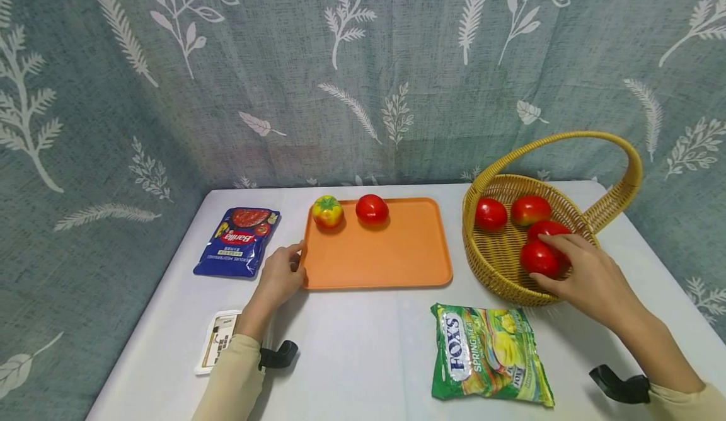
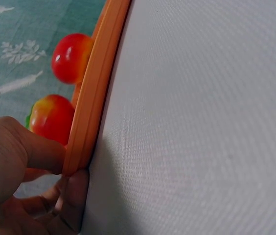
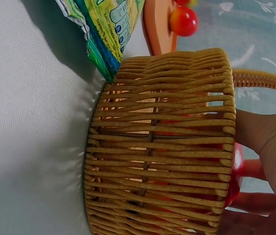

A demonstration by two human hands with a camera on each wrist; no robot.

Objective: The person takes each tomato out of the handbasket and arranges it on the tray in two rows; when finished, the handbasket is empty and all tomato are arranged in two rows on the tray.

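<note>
My left hand (image 1: pixel 282 274) is at the left edge of an orange tray (image 1: pixel 374 263). In the left wrist view the thumb and fingers pinch the tray's corner. On the tray sit a yellow-and-red fruit (image 1: pixel 328 212) with a green top and a shiny red fruit (image 1: pixel 372 210). Reaching into a wicker basket (image 1: pixel 482 263) on the right, my right hand (image 1: pixel 590 279) grips a shiny red round fruit (image 1: pixel 539 258), thumb at its near side and fingers over the top. Other red fruits (image 1: pixel 530 210) lie around it in the basket. In the right wrist view the basket's wall partly hides the gripped fruit.
A green Fox's candy bag (image 1: pixel 490 355) lies in front of the basket. Left of the tray is a blue Barilla pouch (image 1: pixel 237 242), with a white-edged package (image 1: pixel 218 339) nearer, partly behind my left forearm. The basket's tall handle (image 1: pixel 567 136) arches over it. Patterned curtain (image 1: pixel 363 125) hangs behind the table.
</note>
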